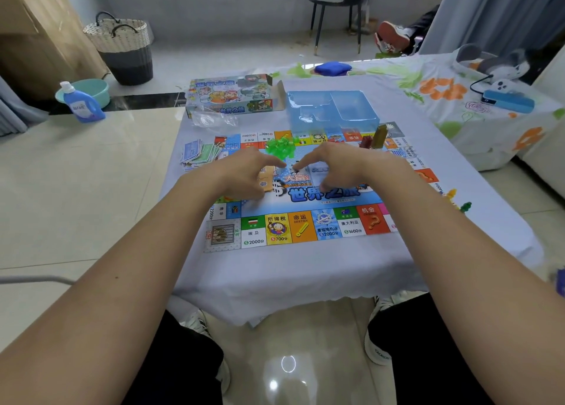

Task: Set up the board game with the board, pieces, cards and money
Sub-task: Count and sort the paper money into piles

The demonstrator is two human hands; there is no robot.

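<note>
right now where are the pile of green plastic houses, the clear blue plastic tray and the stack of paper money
pile of green plastic houses (278,147), head view, middle of the pile
clear blue plastic tray (351,106), head view, right compartment floor
stack of paper money (200,154), head view, top note

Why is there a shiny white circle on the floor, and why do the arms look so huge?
Head view: the circle is a lamp's glare on the glossy floor tiles; the wide lens stretches the near arms and bends the edges; the left hand and right hand over the board look slightly blurred.
</note>
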